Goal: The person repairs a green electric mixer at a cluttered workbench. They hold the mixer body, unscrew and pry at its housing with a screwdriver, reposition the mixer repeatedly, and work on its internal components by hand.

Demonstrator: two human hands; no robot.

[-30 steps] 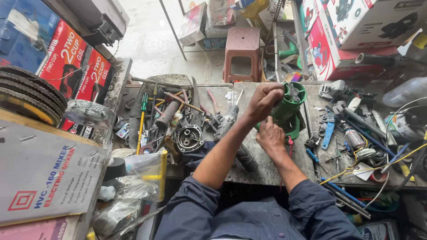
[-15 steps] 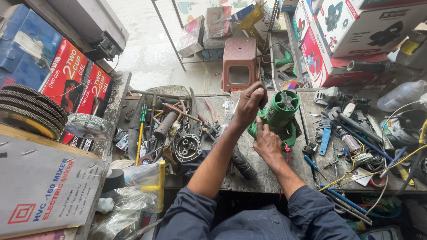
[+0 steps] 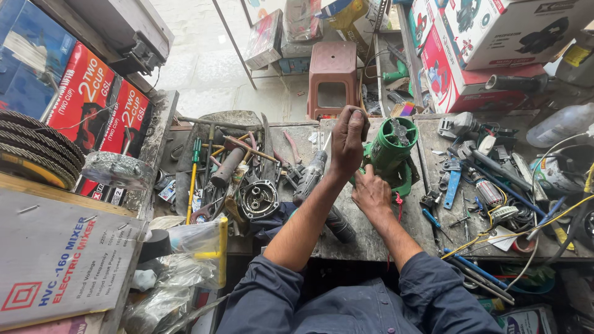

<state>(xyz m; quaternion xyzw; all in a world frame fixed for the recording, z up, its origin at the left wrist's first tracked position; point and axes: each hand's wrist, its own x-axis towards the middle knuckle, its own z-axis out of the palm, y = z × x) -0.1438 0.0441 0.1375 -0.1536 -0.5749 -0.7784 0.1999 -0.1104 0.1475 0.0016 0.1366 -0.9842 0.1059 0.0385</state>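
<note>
A green power-tool housing (image 3: 391, 148) stands upright on the worn workbench (image 3: 365, 235), its open round end facing up. My left hand (image 3: 348, 143) is a closed fist just left of the housing, and the dark end of a small tool (image 3: 357, 114) pokes out above it. My right hand (image 3: 371, 193) grips the lower part of the green housing from the near side. A dark cylindrical tool body (image 3: 337, 222) lies on the bench beneath my left forearm.
Screwdrivers, a hammer and a grey gear casing (image 3: 260, 199) crowd the bench's left side. Wrenches, cables and motor parts (image 3: 489, 192) litter the right. A brown plastic stool (image 3: 333, 77) stands beyond the bench. Boxes (image 3: 495, 37) and stacked discs (image 3: 31, 148) flank it.
My left hand has shifted from the top of the green housing to its left side, staying a fist. The housing now stands more upright. My right hand stays low on it.
</note>
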